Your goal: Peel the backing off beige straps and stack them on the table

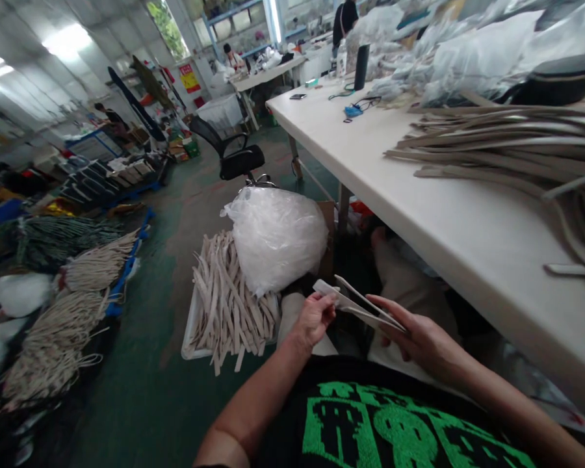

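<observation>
I hold a thin bundle of beige flat straps over my lap, below the table's edge. My left hand pinches the left end of the bundle. My right hand grips the other end from underneath, fingers curled round it. A white tray heaped with more beige straps stands on the floor just left of my hands. A stuffed clear plastic bag rests behind the tray.
A long white table runs along my right, bearing a pile of beige straps and plastic-wrapped goods. A black office chair stands beyond. Corded bundles lie on the green floor at left. People work at far tables.
</observation>
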{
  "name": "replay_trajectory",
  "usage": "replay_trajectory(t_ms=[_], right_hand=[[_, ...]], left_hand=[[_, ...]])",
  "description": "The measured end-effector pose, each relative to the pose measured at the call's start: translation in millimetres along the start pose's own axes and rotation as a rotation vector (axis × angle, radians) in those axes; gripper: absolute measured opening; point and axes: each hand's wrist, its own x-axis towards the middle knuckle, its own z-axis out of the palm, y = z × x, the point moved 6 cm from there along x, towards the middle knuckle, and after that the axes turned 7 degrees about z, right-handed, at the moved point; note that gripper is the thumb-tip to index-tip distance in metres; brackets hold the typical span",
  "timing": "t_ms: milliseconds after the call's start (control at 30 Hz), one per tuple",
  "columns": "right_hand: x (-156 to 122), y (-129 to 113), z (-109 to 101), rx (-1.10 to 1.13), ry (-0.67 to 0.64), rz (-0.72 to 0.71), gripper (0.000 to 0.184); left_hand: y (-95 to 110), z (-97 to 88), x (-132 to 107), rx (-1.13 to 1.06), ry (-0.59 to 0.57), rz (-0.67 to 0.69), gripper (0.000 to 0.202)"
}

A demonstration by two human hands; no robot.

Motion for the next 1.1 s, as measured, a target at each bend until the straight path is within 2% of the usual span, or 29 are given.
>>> replay_trajectory(t_ms=[67, 200, 367, 433, 567, 733, 800, 900, 967, 1100], right_hand=[[1, -2, 0, -0.011, 0.036, -0.013, 0.054], [10, -2, -5, 0.017, 0.123, -0.016, 0.051], [1, 11, -5, 0.026, 0.043, 0.055, 0.051], [1, 14, -5, -0.002, 0.076, 0.07, 0.048], [9, 17, -9, 0.026, 0.131, 0.074, 0.049], [2, 24, -7, 0.136, 0.01, 0.096, 0.051], [4, 25, -6, 0.139, 0.035, 0.117, 0.048], [15, 23, -6, 0.116, 0.111, 0.126, 0.045], [19, 23, -6, 0.129, 0.107, 0.111, 0.044], [14, 24, -5, 0.166, 0.013, 0.086, 0.044]], left_hand=[[-1, 2.3, 0, 0.022, -0.026, -0.042, 0.023], [-9, 19.3, -6, 0.034, -0.131, -0.079, 0.008], [-5, 6.0, 1, 0.052, 0.006, -0.083, 0.016], [-12, 7.3, 2, 0.082, -0.013, -0.116, 0.015], [-24, 21.7, 1, 0.092, -0.121, -0.139, 0.008], [-8, 7.4, 14, 0.12, 0.009, -0.088, 0.021], [-10, 6.9, 15, 0.137, 0.004, -0.114, 0.024], [-21, 17.5, 12, 0.139, -0.082, -0.146, 0.028], [-23, 21.6, 11, 0.135, -0.103, -0.133, 0.028], [-15, 12.8, 16, 0.151, -0.009, -0.098, 0.025]])
